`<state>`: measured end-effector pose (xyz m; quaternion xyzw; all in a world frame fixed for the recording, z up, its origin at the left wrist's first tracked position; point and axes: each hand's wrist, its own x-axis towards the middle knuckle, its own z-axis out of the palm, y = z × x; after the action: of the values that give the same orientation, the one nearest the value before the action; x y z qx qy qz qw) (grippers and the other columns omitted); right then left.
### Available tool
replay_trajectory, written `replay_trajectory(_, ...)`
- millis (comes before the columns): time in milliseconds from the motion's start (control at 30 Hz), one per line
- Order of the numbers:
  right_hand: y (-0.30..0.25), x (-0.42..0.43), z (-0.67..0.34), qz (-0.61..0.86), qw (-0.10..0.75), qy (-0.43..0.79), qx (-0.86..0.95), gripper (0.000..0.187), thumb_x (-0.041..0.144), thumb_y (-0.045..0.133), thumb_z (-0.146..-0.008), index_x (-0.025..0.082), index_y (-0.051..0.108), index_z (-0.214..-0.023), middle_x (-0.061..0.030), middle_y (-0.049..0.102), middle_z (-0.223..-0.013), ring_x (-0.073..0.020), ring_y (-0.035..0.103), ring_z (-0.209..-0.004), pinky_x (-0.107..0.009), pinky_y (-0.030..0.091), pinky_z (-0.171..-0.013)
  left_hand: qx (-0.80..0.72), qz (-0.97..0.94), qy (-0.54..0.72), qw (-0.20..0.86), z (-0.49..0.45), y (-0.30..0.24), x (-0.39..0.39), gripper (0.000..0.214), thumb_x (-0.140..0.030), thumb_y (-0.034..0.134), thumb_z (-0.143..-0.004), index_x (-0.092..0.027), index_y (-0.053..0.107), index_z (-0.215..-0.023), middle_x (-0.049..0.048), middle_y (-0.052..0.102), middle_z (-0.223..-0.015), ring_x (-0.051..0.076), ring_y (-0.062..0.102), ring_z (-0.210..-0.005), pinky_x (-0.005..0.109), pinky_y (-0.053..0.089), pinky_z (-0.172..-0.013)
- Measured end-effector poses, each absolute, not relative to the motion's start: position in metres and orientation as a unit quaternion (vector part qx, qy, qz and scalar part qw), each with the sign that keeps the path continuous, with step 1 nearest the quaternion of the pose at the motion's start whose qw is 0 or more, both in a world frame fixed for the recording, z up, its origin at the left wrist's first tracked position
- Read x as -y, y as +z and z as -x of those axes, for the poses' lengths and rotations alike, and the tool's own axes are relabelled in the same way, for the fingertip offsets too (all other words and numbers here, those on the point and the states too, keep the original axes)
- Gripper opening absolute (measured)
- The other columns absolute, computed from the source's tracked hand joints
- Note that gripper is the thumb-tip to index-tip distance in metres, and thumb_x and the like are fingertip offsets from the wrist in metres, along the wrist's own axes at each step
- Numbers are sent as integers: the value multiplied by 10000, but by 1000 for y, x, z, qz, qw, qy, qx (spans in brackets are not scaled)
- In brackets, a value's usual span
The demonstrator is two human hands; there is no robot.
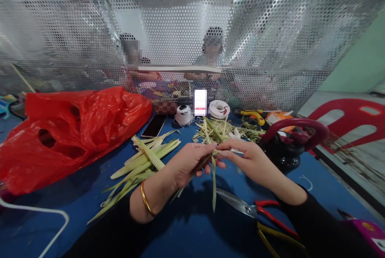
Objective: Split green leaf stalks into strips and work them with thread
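My left hand (192, 160) is closed round a bundle of thin pale strips whose ends poke out below the palm. A long, pale green leaf strip (214, 186) hangs down between the hands. Meeting the left fingertips, my right hand (248, 160) pinches part of the leaf strip. Left of the hands lies a loose pile of pale green husk-like leaves (144, 164) on the blue table. Scissors (246, 208) with one red and one yellow handle lie open beneath my right forearm. What is deepest in the grip is hidden by fingers.
A red plastic bag (90, 130) fills the left side. Along the back are a phone (154, 125), white thread (184, 115), a ribbon spool (219, 109) and trimmings (215, 130). A dark kettle-like object (281, 154) stands right. Behind a perforated metal screen (186, 25) are two people.
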<state>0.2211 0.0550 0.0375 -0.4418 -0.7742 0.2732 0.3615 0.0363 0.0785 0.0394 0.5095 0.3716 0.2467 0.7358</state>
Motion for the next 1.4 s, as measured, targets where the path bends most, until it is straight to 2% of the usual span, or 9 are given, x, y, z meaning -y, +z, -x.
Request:
replay_trajectory(167,40,-52,-222,477,376,209,766,206,278,557,-875,199,630,-699,-8,645,-681,-153,576,-656,-277,434,-629,-400,-515,231,722,-37,43,-77,252,-372,622,-771,-139,715,-751,45,690,-695,37,407,-418,194,153,-387)
replay_trajectory(433,41,-49,-221,504,378,157,761,252,268,534,-872,193,578,-636,-10,596,-644,-148,528,-630,-265,384,-599,-423,-512,202,720,-36,43,-79,200,-327,630,-737,-144,707,-715,13,646,-599,44,405,-432,187,197,-429)
replay_trajectory(700,34,-59,-220,483,372,309,730,273,349,532,-857,189,633,-661,-28,627,-695,-170,558,-695,-294,426,-658,-379,-547,170,727,-36,35,-78,241,-346,664,-732,-129,735,-809,21,660,-648,39,365,-435,206,180,-428)
replay_trajectory(867,24,-57,-207,474,421,524,568,201,352,688,-731,173,629,-661,22,584,-601,-99,510,-515,-229,400,-498,-373,-546,129,739,-42,31,-73,339,-434,630,-759,-121,734,-842,53,692,-693,44,386,-431,205,218,-437)
replay_trajectory(1000,16,-55,-203,447,448,607,481,221,321,734,-705,172,579,-655,64,533,-508,-43,408,-362,-188,307,-370,-385,-521,133,750,-45,29,-71,377,-460,621,-746,-113,735,-841,97,717,-744,55,408,-443,207,235,-438)
replay_trajectory(1200,17,-52,-199,446,473,594,474,230,307,727,-706,179,552,-630,74,499,-468,-40,382,-323,-187,297,-331,-385,-524,123,750,-46,27,-72,301,-378,656,-690,-114,751,-801,67,680,-645,49,335,-428,199,206,-415)
replay_trajectory(1400,19,-50,-193,484,496,531,487,228,297,727,-664,169,555,-588,59,503,-475,-49,399,-387,-175,307,-351,-361,-540,101,754,-44,26,-72,282,-343,623,-720,-124,753,-840,82,713,-743,45,346,-425,194,197,-399)
